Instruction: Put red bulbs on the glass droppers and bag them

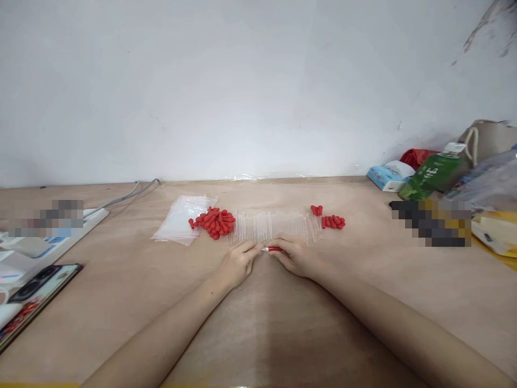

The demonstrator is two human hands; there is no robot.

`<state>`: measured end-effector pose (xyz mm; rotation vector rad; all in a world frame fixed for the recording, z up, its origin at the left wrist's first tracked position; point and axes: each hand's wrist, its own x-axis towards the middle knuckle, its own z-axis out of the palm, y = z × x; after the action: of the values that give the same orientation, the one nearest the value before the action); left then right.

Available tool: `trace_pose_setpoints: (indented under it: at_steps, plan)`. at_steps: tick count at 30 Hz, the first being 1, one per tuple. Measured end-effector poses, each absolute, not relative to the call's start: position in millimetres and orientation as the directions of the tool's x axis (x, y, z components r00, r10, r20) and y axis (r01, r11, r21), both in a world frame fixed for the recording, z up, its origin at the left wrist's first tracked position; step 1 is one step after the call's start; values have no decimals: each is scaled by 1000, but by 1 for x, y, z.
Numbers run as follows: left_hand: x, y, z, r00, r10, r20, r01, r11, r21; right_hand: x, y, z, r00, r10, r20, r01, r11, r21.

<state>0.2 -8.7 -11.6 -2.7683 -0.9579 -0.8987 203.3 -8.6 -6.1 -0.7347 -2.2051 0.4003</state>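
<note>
At the middle of the table, my left hand and my right hand meet almost fingertip to fingertip. My right fingers are closed round a red rubber dropper bulb. From its left end a short clear piece, seemingly a glass tube, runs into the pinch of my left fingers, which hide the rest. Just beyond my hands lies a row of clear thin tubes. A heap of red rubber bulbs is left of the row. At its right end lie several more red bulbs, some apparently fitted on tubes.
Clear plastic bags lie left of the bulb heap. A power strip and a phone are at the left. To the right stand a tissue pack, a leaning green bottle and other bags. A wall closes the back.
</note>
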Motion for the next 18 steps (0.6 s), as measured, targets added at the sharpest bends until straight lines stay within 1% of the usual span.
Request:
trace_pose_setpoints:
  at_steps: [3, 6, 8, 10, 13, 14, 15, 16, 18]
  plan:
    - [2, -9, -12, 608, 568, 556, 591, -790, 161, 204, -6, -3, -529, 649, 547, 355, 754, -552]
    - [6, -10, -9, 570, 585, 578, 574, -786, 229, 204, -3, 1, -455, 709, 539, 286, 689, -666]
    - [7, -12, -5, 560, 589, 583, 559, -788, 259, 204, 0, 5, -367, 774, 515, 222, 611, -760]
    - [6, -13, 0, 534, 612, 583, 569, -771, 288, 208, 5, 10, -242, 853, 462, 134, 501, -855]
    - [4, -14, 5, 453, 661, 598, 610, -719, 332, 224, 19, 20, -30, 926, 376, 22, 377, -926]
    - [3, -14, 6, 438, 670, 599, 618, -709, 341, 232, 26, 24, 34, 935, 354, 31, 353, -935]
    - [3, -13, 6, 437, 673, 598, 620, -706, 342, 242, 32, 26, 95, 939, 331, 76, 325, -943]
    - [3, -13, 5, 443, 671, 595, 619, -708, 338, 252, 40, 29, 156, 940, 304, 148, 282, -948]
    - [4, -12, 3, 466, 662, 586, 614, -719, 325, 272, 54, 30, 303, 918, 255, 336, 147, -930]
